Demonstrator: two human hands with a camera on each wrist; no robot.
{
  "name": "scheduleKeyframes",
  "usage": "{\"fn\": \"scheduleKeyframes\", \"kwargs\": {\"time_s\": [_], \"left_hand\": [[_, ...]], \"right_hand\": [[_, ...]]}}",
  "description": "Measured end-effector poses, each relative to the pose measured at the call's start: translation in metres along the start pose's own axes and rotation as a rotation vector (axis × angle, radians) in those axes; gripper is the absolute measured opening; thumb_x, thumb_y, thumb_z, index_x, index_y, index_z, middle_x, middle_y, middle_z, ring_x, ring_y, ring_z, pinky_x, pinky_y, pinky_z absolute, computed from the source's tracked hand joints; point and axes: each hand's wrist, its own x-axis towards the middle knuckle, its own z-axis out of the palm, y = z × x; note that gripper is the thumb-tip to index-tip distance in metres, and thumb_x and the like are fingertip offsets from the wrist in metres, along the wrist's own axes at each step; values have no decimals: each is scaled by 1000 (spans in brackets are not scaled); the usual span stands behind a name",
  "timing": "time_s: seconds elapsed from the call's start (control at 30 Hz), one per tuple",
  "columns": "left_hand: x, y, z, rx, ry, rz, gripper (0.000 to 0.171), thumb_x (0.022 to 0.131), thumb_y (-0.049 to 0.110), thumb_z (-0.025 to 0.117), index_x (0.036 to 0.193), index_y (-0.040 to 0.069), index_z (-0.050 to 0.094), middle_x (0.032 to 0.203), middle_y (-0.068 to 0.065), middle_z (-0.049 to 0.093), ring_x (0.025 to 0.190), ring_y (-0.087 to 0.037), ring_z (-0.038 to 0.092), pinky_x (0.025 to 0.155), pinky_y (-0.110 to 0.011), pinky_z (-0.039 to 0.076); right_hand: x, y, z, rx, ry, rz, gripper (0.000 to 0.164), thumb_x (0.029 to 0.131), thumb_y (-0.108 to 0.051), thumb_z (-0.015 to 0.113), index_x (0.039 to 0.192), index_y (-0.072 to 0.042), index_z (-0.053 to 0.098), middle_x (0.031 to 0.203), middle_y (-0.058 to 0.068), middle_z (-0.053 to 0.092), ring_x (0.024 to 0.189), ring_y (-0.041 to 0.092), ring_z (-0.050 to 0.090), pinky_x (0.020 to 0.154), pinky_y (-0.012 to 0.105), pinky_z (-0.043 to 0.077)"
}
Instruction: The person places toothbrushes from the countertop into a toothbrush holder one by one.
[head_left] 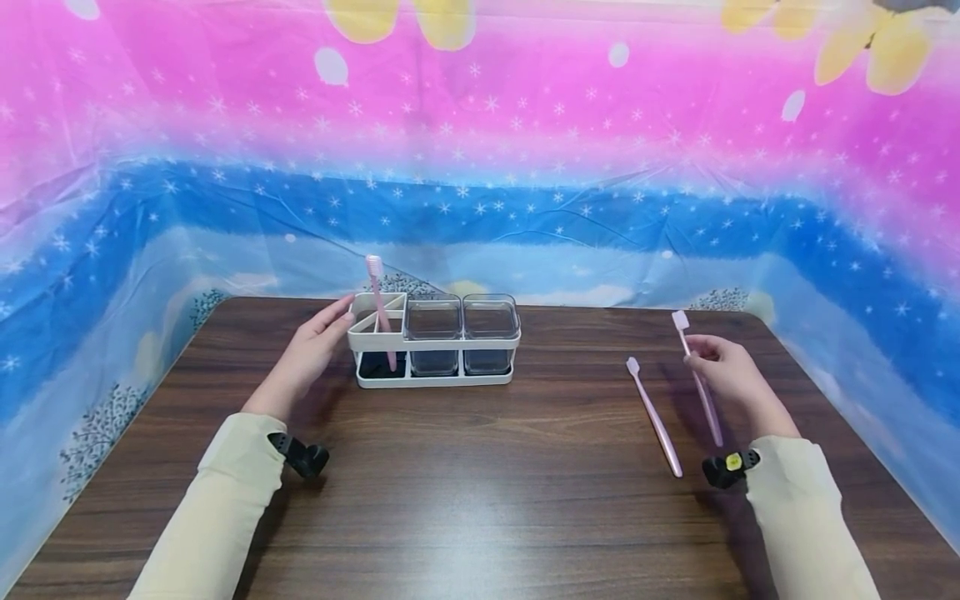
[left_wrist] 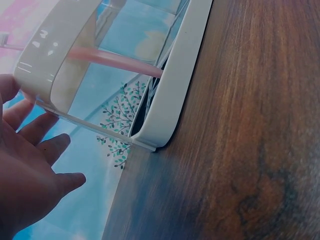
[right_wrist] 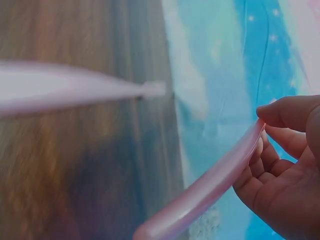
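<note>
My right hand [head_left: 726, 367] pinches a pink toothbrush [head_left: 706, 400] near its neck, bristle head pointing away. In the right wrist view the thumb and fingers hold that toothbrush [right_wrist: 210, 187] by its thin part, its handle slanting down. To its left a second pink toothbrush [head_left: 654, 417] lies on the table. My left hand [head_left: 307, 354] touches the left side of a white toothbrush holder [head_left: 450, 342] with fingers fairly straight. In the left wrist view the left hand [left_wrist: 35, 155] has its fingers at the holder's upper band [left_wrist: 55, 50]. A third pink toothbrush [head_left: 384, 312] stands tilted in the holder's left compartment.
Two clear cups [head_left: 435, 321] sit in the holder's middle and right slots. The brown wooden table [head_left: 480, 483] has its back edge just behind the holder. A pink and blue patterned cloth [head_left: 480, 183] hangs around the back and sides.
</note>
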Motion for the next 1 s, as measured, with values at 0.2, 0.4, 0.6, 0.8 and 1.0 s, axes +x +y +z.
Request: {"fn": "scheduleKeyframes", "kwargs": {"time_s": [0.2,0.4,0.6,0.8,1.0], "left_hand": [[1,-1,1,-3,-3,-1,56,105,33,38,155,12,21,159,-16,19,145,-37,18,114,-58,19],[1,0,2,-1,-6,0,57,105,35,38,155,13,21,159,-16,17,145,-37,17,114,-59,19],[1,-1,2,-2,-10,-1,60,104,40,38,155,12,20,160,-16,17,145,-37,17,114,-59,19],[0,-1,2,-13,-5,-4,58,105,35,38,155,12,21,159,-16,17,145,-37,18,114,-58,19],[0,-1,1,-16,-2,-2,56,105,33,38,155,12,21,159,-17,18,145,-37,18,114,-58,19]], "right_hand": [[14,-32,3,51,10,-58,45,99,-16,53,137,7,46,102,21,57,78,16,55,62,27,52],[27,-67,10,114,-7,-133,43,97,-10,54,136,7,47,101,22,57,73,11,55,61,23,52],[37,-100,16,148,-35,-165,45,95,-9,55,138,3,48,104,22,59,75,12,57,62,23,53],[45,-133,24,194,-54,-201,45,94,-8,56,138,2,48,104,20,59,79,15,58,64,20,51],[49,-163,30,227,-65,-234,44,95,-8,57,137,0,49,101,16,59,78,12,57,67,22,52]]}}
